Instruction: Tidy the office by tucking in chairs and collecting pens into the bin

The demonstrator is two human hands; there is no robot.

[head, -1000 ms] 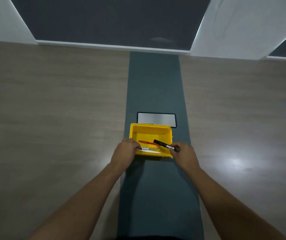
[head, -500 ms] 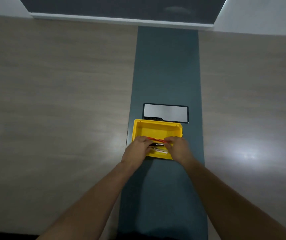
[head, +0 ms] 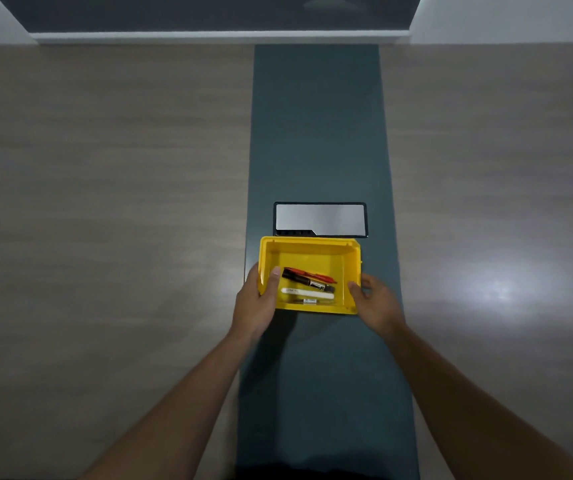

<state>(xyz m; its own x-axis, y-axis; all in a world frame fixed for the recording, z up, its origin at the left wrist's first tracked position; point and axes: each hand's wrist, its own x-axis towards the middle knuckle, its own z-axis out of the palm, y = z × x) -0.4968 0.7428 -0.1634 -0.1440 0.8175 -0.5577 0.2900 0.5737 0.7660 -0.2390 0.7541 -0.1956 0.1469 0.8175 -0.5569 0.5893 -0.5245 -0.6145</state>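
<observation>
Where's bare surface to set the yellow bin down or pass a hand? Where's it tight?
Free: wood tabletop left of the dark strip and right of it; also the strip from the silver panel to the far edge. Tight: yellow bin close beside the panel, left hand and right hand on its side walls, pens filling its near half.

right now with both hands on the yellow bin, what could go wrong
The left hand and right hand only pinch the yellow bin by its side walls, so it may tip when lifted. The red pen, black marker and white pen lie loose and could slide out.
</observation>
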